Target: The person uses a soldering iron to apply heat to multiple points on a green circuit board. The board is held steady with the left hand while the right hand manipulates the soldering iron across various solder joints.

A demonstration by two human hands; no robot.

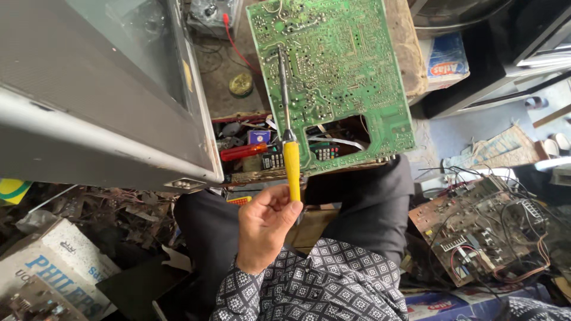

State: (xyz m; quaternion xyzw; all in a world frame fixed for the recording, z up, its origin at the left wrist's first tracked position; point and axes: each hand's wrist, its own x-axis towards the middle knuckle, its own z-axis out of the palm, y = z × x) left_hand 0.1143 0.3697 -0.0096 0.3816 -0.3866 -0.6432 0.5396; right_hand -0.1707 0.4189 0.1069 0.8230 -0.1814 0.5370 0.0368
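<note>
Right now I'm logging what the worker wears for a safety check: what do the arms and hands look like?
Only one hand shows, and which hand it is I cannot tell. It is bare: no glove, ring or watch visible. Its sleeve is long, dark, printed with a small white geometric diamond pattern, and ends at the wrist. No other hand is in view.

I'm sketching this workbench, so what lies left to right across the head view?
Grey television casing → hand holding the yellow-handled soldering iron → green circuit board → brown circuit board with wires.
</note>
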